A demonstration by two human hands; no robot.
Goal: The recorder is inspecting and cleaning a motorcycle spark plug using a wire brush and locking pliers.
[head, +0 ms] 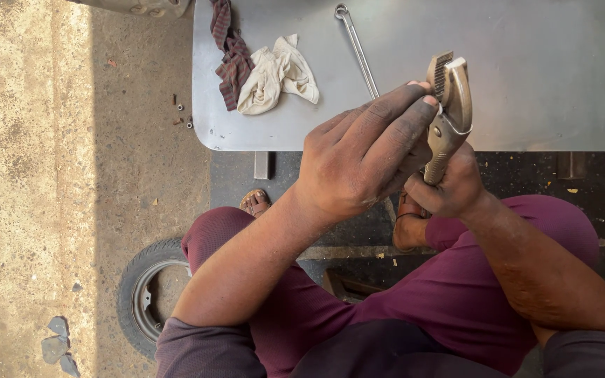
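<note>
Item: locking pliers (pixel 448 112), worn metal, held upright at right of centre in the frame, toothed jaws uppermost, in front of the edge of a grey metal table (pixel 526 70).

Right hand (pixel 446 185): just below the pliers' head, fingers wrapped tight around the lower handles.

Left hand (pixel 365 150): centre of frame, laid across the pliers from the left; fingers held together and extended, tips touching the tool near its pivot. Whether the thumb presses the far side cannot be told, as it is hidden behind the hand.

On the table, upper centre: a long slim wrench (pixel 356 45), lying diagonally. To its left, a cream rag (pixel 274 73) bunched against a dark checked cloth (pixel 231 56).

Ground, lower left: a small tyre (pixel 141 294) lying flat beside the person's maroon-trousered knee. Upper left, just off the table corner: a few loose nuts and bolts (pixel 182 113) on the concrete.
</note>
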